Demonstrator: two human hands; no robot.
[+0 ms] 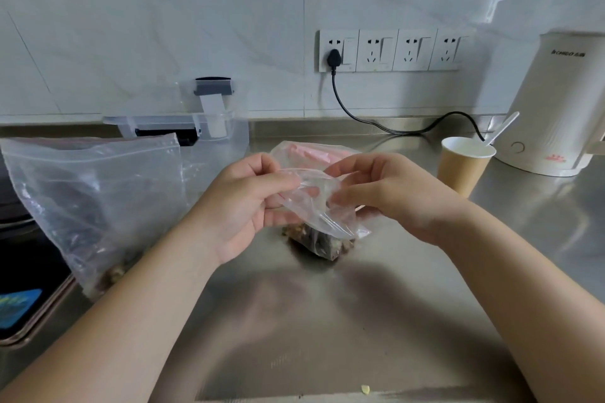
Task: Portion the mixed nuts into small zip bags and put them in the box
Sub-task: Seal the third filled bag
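Here, the left hand and right hand pinched a small zip bag of nuts. The big nut bag stood at nine o'clock.

Both hands — left hand and right hand — are pinching the mouth of a small zip bag, its nuts resting on the steel counter.

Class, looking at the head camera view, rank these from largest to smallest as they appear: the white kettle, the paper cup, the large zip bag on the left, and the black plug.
1. large zip bag, though nearness to the camera enlarges it
2. white kettle, partly cut off by the frame edge
3. paper cup
4. black plug
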